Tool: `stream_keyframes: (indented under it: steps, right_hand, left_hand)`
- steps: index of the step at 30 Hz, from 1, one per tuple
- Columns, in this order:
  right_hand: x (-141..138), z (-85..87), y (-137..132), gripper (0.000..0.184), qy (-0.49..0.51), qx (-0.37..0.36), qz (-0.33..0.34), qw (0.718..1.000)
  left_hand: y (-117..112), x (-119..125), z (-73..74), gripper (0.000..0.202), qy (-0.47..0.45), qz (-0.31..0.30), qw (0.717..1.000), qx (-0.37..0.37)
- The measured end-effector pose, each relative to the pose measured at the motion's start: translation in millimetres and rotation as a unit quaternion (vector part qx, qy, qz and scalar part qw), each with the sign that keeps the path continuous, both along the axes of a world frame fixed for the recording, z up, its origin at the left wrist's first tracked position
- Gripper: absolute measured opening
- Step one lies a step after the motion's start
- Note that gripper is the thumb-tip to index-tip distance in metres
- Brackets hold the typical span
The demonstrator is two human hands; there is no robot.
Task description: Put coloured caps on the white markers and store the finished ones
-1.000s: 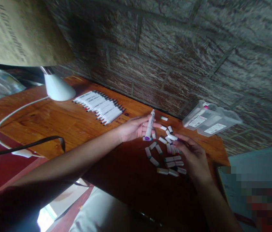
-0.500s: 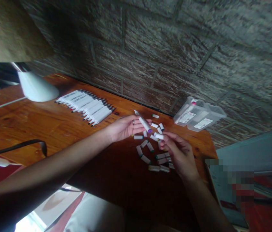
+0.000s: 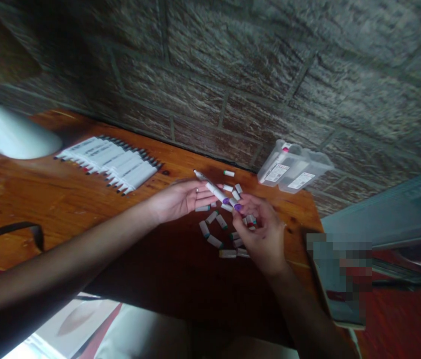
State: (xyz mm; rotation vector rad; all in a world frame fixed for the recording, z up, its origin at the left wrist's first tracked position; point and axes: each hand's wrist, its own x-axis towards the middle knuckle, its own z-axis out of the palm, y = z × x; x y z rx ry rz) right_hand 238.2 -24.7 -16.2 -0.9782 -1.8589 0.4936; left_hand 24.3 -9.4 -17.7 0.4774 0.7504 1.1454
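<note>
My left hand (image 3: 178,199) holds a white marker (image 3: 210,188) with a purple end, lying slanted across its fingers. My right hand (image 3: 260,232) pinches a small cap (image 3: 235,205) with a purple tip right at the marker's purple end. Several loose white caps (image 3: 213,234) with coloured ends lie on the wooden table (image 3: 64,194) under and between my hands. One cap (image 3: 228,173) lies apart near the wall.
A row of several white markers (image 3: 109,162) lies at the back left. A white lamp base (image 3: 12,134) stands at far left. A clear plastic box (image 3: 292,167) rests against the brick wall. A black strap (image 3: 8,230) lies at left. The table's right edge is beside my right hand.
My left hand tipped the marker from upright to slanted. My right hand lifted a cap from the pile and brought it to the marker's purple end. The view swung right.
</note>
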Motion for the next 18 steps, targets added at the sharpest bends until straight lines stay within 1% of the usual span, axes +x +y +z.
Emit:
stream_keyframes:
  steps: [2,3,5,7,10,11,13,18]
  right_hand:
    - [0.7,2.9,-0.9,0.028,-0.023,0.012,-0.006,1.0]
    - [1.8,4.6,-0.8,0.026,-0.019,0.004,-0.006,1.0]
    - [5.3,7.7,1.2,0.021,0.025,-0.032,0.0,0.999]
    - [10.1,10.0,5.6,0.018,0.096,-0.081,0.005,0.992]
    - [17.8,11.3,15.0,0.021,0.165,-0.128,-0.021,0.978]
    - [20.0,11.1,18.0,0.023,0.173,-0.132,-0.029,0.976]
    - [22.8,10.1,22.2,0.026,0.176,-0.13,-0.036,0.975]
    - [22.7,9.5,21.6,0.026,0.196,-0.151,-0.015,0.969]
  left_hand:
    - [-0.8,0.4,-1.1,0.016,0.017,-0.001,1.0,0.007]
    - [-1.7,0.5,-1.7,0.013,0.027,-0.003,0.999,0.018]
    - [-4.5,0.3,-2.1,0.011,0.05,-0.015,0.997,0.063]
    - [-8.1,-0.3,-1.3,0.014,0.087,-0.057,0.987,0.121]
    - [-12.9,-2.4,1.0,0.018,0.174,-0.151,0.955,0.189]
    - [-13.9,-3.2,1.7,0.02,0.196,-0.174,0.944,0.201]
    - [-14.9,-4.8,2.3,0.024,0.223,-0.203,0.929,0.214]
    - [-15.5,-5.6,3.4,0.028,0.259,-0.24,0.909,0.22]
